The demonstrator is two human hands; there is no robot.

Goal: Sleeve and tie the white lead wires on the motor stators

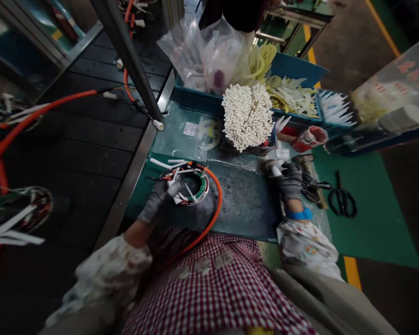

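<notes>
Head view is showing the left hand [157, 201], in a grey glove, lying low and left of the frame's centre, its fingers curling onto the near left edge of a round wound stator [188, 186] and pinching a white strip there. That stator is sitting flat on a worn dark mat [244, 204] in the middle of the frame, white sleeve ends sticking out of its windings, and an orange cable [214, 204] is looping around its right side and running down toward the checked apron [216, 284].

Right of centre, the right hand [289, 179], also gloved, is closing its fingers around a small white piece [276, 170]; what that piece is, I cannot tell. A blue band [300, 214] is circling the wrist below it. Just right of that hand, dark pliers [312, 184] and black scissors [342, 200] are lying on the green bench top [377, 223].

Above the mat, a thick bundle of white sleeves [247, 114] is standing end-on against a blue tray [293, 67] holding pale strips, with clear plastic bags [206, 53] at upper centre. At far left, another stator [21, 209] is resting on the black conveyor [91, 139].
</notes>
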